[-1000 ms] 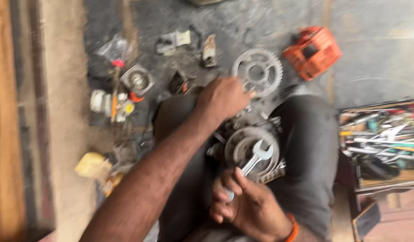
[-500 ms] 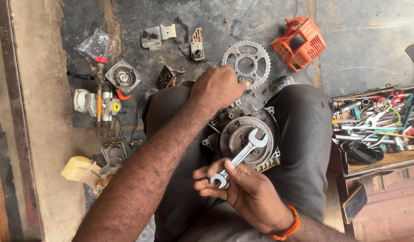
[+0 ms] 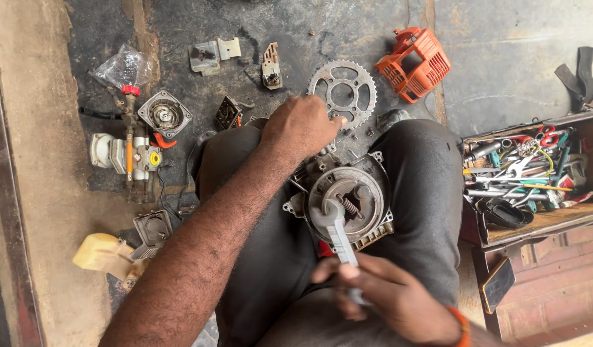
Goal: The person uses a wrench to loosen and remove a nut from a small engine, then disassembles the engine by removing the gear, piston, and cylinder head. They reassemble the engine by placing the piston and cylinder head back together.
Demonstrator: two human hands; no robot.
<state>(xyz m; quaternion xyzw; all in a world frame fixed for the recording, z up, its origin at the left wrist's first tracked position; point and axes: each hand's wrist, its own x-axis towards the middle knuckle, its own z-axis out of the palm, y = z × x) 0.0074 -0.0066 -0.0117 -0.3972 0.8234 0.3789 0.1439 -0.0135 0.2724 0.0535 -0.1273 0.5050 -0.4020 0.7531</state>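
On the engine block (image 3: pixel 348 202) between the knees, left hand (image 3: pixel 303 128) closed over its top, right hand (image 3: pixel 389 299) gripping a wrench (image 3: pixel 338 234) set on its centre.

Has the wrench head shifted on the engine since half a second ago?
Yes. The wrench head has swung from the right side of the round engine housing to its lower left, the right hand holding the handle.

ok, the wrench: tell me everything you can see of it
The wrench is a silvery, worn metal spanner, blurred in this frame. Its head sits on the hub of the round grey engine part, beside a small spring there. The shaft runs down and to the right into the right hand, which is closed round the lower end and hides it. The left hand is apart from it, on the engine part's upper edge.
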